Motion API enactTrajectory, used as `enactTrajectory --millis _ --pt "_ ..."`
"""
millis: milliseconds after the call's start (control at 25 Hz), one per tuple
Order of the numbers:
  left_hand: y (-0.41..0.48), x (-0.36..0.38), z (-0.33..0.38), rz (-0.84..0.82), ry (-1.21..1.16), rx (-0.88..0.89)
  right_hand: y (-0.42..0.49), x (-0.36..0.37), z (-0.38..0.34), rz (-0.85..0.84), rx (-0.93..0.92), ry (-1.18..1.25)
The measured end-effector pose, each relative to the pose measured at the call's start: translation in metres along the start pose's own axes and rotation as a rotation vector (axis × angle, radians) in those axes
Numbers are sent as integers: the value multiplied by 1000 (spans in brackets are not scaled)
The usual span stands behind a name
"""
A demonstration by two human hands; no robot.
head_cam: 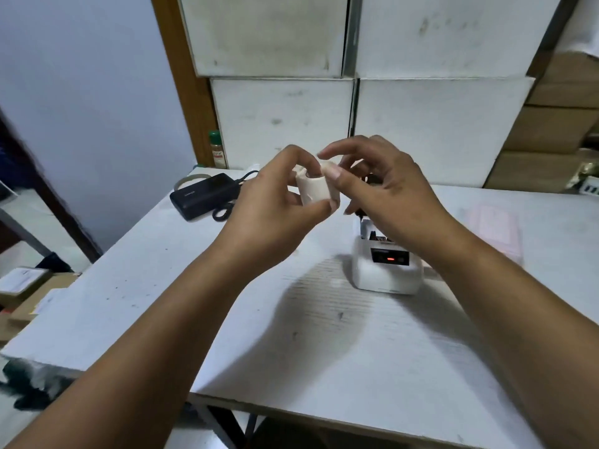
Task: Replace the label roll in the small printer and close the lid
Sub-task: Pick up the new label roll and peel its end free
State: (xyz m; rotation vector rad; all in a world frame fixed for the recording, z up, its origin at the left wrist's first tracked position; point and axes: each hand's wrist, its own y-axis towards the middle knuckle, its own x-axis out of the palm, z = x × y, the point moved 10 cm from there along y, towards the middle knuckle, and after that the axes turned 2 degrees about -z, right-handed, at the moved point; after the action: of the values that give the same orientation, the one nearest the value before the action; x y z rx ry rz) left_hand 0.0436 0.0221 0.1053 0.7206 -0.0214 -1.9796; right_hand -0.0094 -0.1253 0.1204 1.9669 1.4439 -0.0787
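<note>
A small white label roll is held up in the air above the table, between both hands. My left hand grips it from the left and below, thumb under it. My right hand pinches its right end with thumb and fingertips. The small white printer stands on the white table below my right wrist, a red light glowing on its dark front panel. Its lid looks open at the top, but my right hand hides most of that part.
A black power bank with a cable lies at the table's back left. White boxes are stacked against the back wall, brown cartons at right. A spice bottle stands behind the table. A clear plastic bag lies right of the printer.
</note>
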Motion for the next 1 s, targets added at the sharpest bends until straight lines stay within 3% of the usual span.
enactTrajectory --millis 200,480,720,1000 --pt "28 41 26 -114 -64 21 -11 -58 18 74 -24 7" --pt "58 74 31 -242 -191 48 -29 -82 55 119 16 10" --pt "50 89 7 -179 -383 115 -38 -73 73 82 65 -9" --pt "43 95 1 -124 -411 196 -41 -75 81 112 149 164"
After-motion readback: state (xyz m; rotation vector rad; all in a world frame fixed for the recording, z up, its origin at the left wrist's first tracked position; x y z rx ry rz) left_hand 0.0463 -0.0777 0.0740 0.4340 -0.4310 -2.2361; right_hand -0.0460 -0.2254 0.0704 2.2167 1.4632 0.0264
